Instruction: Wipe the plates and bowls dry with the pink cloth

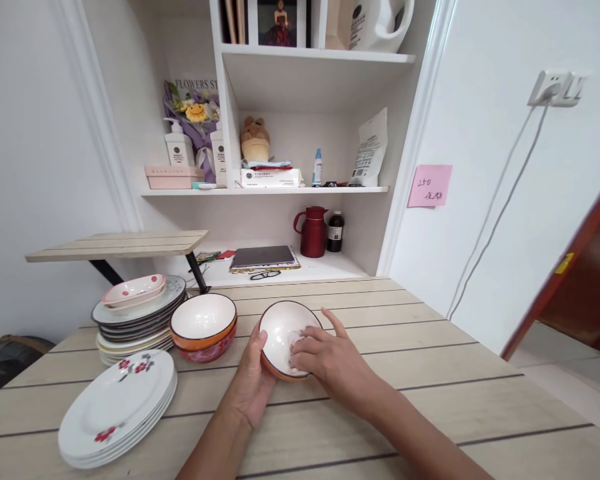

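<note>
The pale slatted worktop (405, 373) was hard. The bowl (280, 330), tipped on edge above its middle, could, I thought, have slipped and cracked on it. Only the left hand (253, 387) cupped the bowl from below, fingers (257, 343) curled round the rim. The right hand (330, 360) lay inside it, fingers spread flat on the white glaze, gripping nothing. Too firm a push might have sent it into the stacked bowls (203, 327) just left of it. Behind the bowl rose white shelves (310, 190). Further left of it stood two plate piles (135, 320), and a red jug (313, 233) stood well behind.
</note>
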Available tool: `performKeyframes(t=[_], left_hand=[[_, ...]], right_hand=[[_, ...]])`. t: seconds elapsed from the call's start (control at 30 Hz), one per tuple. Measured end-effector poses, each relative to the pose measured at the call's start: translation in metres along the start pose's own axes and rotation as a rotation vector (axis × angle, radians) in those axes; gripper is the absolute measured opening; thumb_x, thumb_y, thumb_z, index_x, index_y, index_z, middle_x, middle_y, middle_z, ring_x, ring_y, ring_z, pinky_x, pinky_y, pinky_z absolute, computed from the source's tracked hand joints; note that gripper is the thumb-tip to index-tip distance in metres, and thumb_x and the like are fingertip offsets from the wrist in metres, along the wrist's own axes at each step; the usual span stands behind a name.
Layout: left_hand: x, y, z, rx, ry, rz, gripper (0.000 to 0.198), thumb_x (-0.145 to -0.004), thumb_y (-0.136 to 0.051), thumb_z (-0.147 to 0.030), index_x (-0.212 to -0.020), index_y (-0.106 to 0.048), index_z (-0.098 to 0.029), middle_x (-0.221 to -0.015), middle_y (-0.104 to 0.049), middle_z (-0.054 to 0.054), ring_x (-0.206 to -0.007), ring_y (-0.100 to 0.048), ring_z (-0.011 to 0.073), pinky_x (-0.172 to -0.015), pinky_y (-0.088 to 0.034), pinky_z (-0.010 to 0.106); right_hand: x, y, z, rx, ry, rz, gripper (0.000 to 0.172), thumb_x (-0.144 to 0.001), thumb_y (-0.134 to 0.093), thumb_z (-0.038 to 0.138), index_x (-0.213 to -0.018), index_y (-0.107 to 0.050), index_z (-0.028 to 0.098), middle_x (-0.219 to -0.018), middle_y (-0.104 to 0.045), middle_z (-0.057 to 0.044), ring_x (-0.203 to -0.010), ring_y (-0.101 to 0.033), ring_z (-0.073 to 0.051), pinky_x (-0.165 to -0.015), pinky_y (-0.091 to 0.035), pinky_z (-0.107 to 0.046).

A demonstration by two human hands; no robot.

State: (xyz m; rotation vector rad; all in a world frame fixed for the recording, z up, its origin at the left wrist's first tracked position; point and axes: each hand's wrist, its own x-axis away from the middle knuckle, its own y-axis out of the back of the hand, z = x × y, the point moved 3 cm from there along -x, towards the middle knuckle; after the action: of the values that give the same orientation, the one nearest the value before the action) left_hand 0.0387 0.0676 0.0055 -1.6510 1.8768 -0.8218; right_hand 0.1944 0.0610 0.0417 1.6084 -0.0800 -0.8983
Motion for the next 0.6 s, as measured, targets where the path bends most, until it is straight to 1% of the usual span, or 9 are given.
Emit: performKeyframes(t=[0.07,0.13,0.23,0.3,0.37,0.5,0.57,0.6], left_hand=[[-0.001,0.001,0.000,0.013,0.028,0.003,0.065,-0.087,-0.062,-0.050,-0.141,-0.049,-0.018,-0.128,-0.066,0.014,-0.117,-0.061,0.0304,-0.102,-0.046,0.043],[-0.001,0.001,-0.001,0.007,0.021,0.024,0.066,-0.088,-0.059,-0.053,-0.144,-0.045,-0.021,-0.133,-0.062,0.013,-0.122,-0.057,0.0291,-0.105,-0.043,0.043],[0.003,-0.004,-0.001,-0.024,-0.054,0.068,0.068,-0.090,-0.061,-0.046,-0.150,-0.033,-0.031,-0.143,-0.055,0.008,-0.130,-0.051,0.0241,-0.110,-0.038,0.038],[0.005,-0.008,0.001,-0.050,-0.080,0.075,0.074,-0.090,-0.063,-0.039,-0.152,-0.024,-0.038,-0.148,-0.050,0.004,-0.135,-0.046,0.0210,-0.113,-0.034,0.036],[0.007,-0.012,0.003,-0.072,-0.081,0.061,0.078,-0.089,-0.065,-0.036,-0.152,-0.020,-0.041,-0.150,-0.047,0.003,-0.137,-0.044,0.0199,-0.114,-0.032,0.035],[0.009,-0.015,0.004,-0.103,-0.079,0.020,0.080,-0.086,-0.069,-0.036,-0.152,-0.024,-0.038,-0.147,-0.050,0.006,-0.133,-0.048,0.0239,-0.113,-0.034,0.038],[0.009,-0.014,0.002,-0.117,-0.107,0.008,0.079,-0.084,-0.070,-0.036,-0.151,-0.028,-0.036,-0.144,-0.054,0.007,-0.131,-0.050,0.0252,-0.112,-0.035,0.039],[0.009,-0.013,0.002,-0.121,-0.121,0.007,0.077,-0.085,-0.070,-0.036,-0.151,-0.030,-0.034,-0.142,-0.056,0.007,-0.130,-0.051,0.0254,-0.112,-0.035,0.038]], right_hand=[[-0.001,-0.006,0.003,-0.029,-0.022,-0.007,0.032,-0.089,-0.050,0.004,-0.098,-0.064,0.031,-0.102,-0.075,0.004,-0.105,-0.059,-0.018,-0.112,-0.015,-0.050],[-0.001,-0.011,0.006,-0.076,-0.055,-0.010,0.035,-0.086,-0.053,0.004,-0.103,-0.063,0.032,-0.102,-0.074,0.003,-0.101,-0.060,-0.018,-0.108,-0.019,-0.046],[0.000,-0.016,0.008,-0.150,-0.169,-0.026,0.041,-0.080,-0.055,0.002,-0.105,-0.062,0.033,-0.101,-0.073,0.003,-0.098,-0.060,-0.019,-0.103,-0.021,-0.045],[0.000,-0.020,0.009,-0.198,-0.272,-0.047,0.039,-0.077,-0.056,0.002,-0.103,-0.061,0.031,-0.098,-0.073,0.003,-0.094,-0.059,-0.020,-0.098,-0.023,-0.044],[-0.001,-0.024,0.013,-0.245,-0.345,-0.067,0.035,-0.076,-0.056,0.003,-0.099,-0.060,0.029,-0.095,-0.072,0.003,-0.092,-0.059,-0.020,-0.092,-0.026,-0.040],[-0.003,-0.032,0.026,-0.272,-0.374,-0.104,0.031,-0.079,-0.055,0.003,-0.098,-0.060,0.027,-0.096,-0.070,0.002,-0.090,-0.058,-0.019,-0.083,-0.029,-0.034],[-0.003,-0.032,0.029,-0.247,-0.346,-0.105,0.031,-0.082,-0.053,0.004,-0.100,-0.059,0.027,-0.098,-0.071,0.002,-0.090,-0.058,-0.019,-0.085,-0.030,-0.035],[-0.004,-0.031,0.029,-0.232,-0.310,-0.095,0.030,-0.083,-0.054,0.005,-0.101,-0.059,0.028,-0.098,-0.071,0.002,-0.091,-0.059,-0.019,-0.088,-0.031,-0.036]])
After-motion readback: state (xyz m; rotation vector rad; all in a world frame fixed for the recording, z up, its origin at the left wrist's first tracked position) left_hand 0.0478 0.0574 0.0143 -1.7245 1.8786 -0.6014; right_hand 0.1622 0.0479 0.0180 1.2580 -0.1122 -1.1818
